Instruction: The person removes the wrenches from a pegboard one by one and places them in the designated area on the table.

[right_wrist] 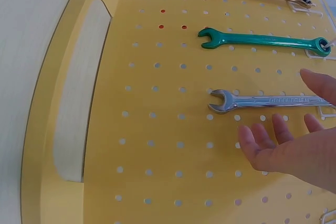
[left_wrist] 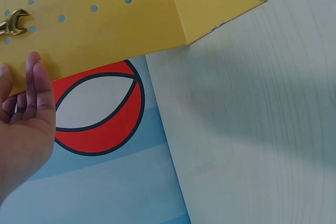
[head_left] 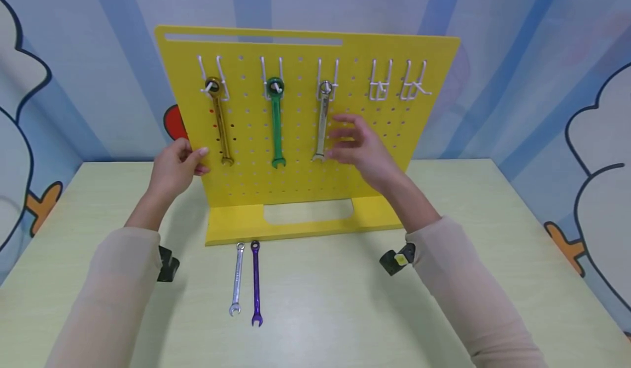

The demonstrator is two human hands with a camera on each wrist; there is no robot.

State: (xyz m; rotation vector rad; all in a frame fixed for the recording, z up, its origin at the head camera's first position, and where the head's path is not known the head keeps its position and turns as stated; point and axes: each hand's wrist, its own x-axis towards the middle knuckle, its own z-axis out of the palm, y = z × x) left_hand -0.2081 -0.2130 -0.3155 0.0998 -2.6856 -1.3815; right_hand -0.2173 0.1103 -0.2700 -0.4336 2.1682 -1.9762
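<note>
A yellow pegboard (head_left: 300,182) stands upright on the table, and my left hand (head_left: 172,171) grips its left edge. On its hooks hang a gold wrench (head_left: 222,127), a green wrench (head_left: 276,127) and a silver wrench (head_left: 322,119). Just right of the silver wrench is my right hand (head_left: 362,151), its fingers spread and loosely bent with nothing held. The right wrist view shows that hand (right_wrist: 299,150) beside the silver wrench's shaft (right_wrist: 273,101), apart from it. Left of the board's front, a smaller silver wrench (head_left: 237,280) and a purple wrench (head_left: 256,283) lie on the table.
Two white hooks (head_left: 380,86) at the board's upper right carry nothing. The board's base (head_left: 231,223) has a long cutout. Behind the pale table (head_left: 325,302) is a blue patterned backdrop (head_left: 315,1).
</note>
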